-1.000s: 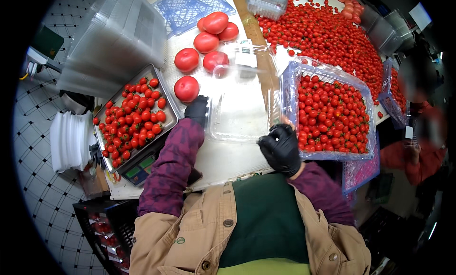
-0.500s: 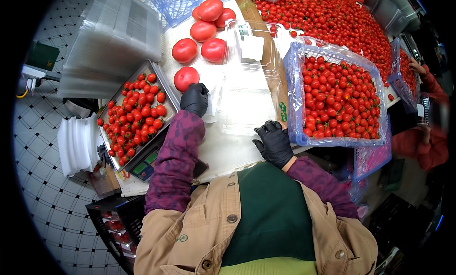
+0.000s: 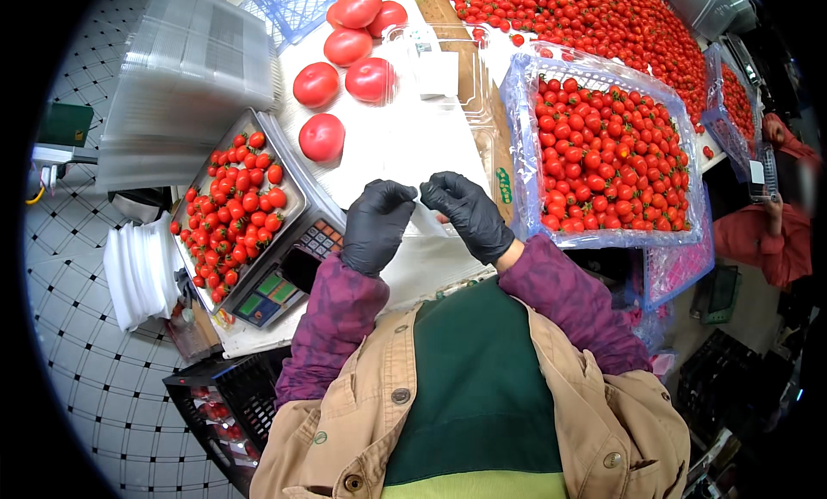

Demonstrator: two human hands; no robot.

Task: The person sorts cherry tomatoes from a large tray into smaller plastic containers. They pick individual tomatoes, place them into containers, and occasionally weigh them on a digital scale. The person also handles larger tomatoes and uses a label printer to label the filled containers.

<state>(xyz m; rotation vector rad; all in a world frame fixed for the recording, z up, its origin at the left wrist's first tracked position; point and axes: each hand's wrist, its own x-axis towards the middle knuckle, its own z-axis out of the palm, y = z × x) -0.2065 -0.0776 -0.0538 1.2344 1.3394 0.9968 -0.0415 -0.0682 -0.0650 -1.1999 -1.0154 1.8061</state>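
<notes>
My two black-gloved hands are close together over the white table. My left hand point(image 3: 376, 226) has its fingertips pinched on a thin, whitish, see-through sheet point(image 3: 421, 215). My right hand point(image 3: 469, 216) pinches the same small sheet from the other side; whether it is film or paper I cannot tell. Just beyond them an open clear plastic clamshell box point(image 3: 479, 90) lies on the table, its near part partly hidden by my hands. Several large red tomatoes point(image 3: 322, 138) sit beyond my left hand. To the left, a weighing scale point(image 3: 269, 299) carries a metal tray of cherry tomatoes point(image 3: 231, 208).
A film-lined blue crate point(image 3: 522, 154) of cherry tomatoes stands at right, with a big heap of them point(image 3: 594, 25) behind. Stacked clear boxes point(image 3: 189, 94) rise at far left, above white trays point(image 3: 138, 271). A black crate point(image 3: 220, 404) is at lower left. Another person's sleeve point(image 3: 762, 236) shows at right.
My left hand has left the nearest large tomato and come down and right. My right hand has risen left from the clamshell's near edge. Both now meet on the thin sheet.
</notes>
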